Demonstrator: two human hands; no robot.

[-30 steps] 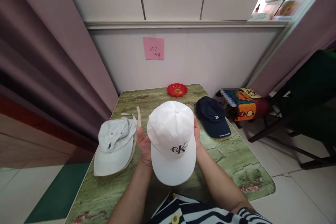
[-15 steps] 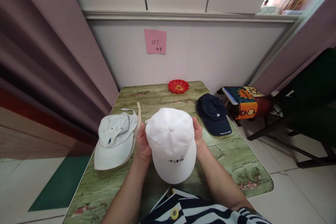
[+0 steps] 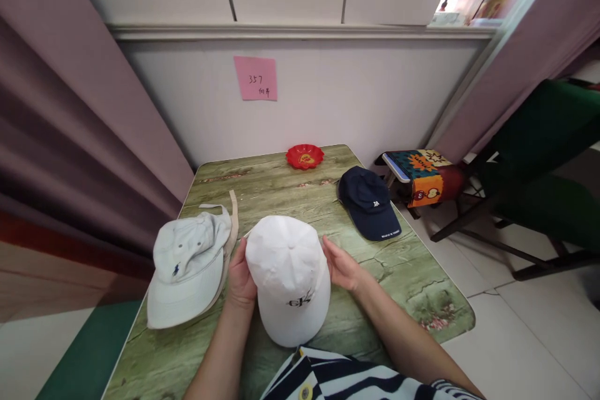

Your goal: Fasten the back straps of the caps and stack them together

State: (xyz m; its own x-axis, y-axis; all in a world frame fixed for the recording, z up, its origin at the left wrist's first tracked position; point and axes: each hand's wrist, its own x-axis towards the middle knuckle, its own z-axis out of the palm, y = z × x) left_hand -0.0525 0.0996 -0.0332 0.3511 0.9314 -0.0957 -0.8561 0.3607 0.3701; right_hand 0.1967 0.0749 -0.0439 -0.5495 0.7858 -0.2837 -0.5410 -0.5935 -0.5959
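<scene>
A white baseball cap (image 3: 287,262) with dark lettering on its front is between my hands, brim toward me, low over the table. My left hand (image 3: 241,278) is closed on the cap's left edge, its fingers partly hidden by the crown. On the opposite side, my right hand (image 3: 342,264) has its thumb and fingers apart, close against the cap's edge. A pale cap (image 3: 187,259) with a small dark emblem lies left of my left hand, a beige strap at its back. Farther right sits a navy cap (image 3: 368,203) with white letters.
A red scalloped dish (image 3: 304,156) stands at the back of the green wood-patterned table (image 3: 403,281). Behind it, a pink note (image 3: 255,79) sticks to the wall. Right of the table are a patterned stool (image 3: 419,175) and a green chair (image 3: 548,137); a curtain (image 3: 107,100) hangs left.
The white cap has come down toward the table and nearer to me. My right hand's fingers have loosened and spread from its side. The camera view has shifted somewhat to the right.
</scene>
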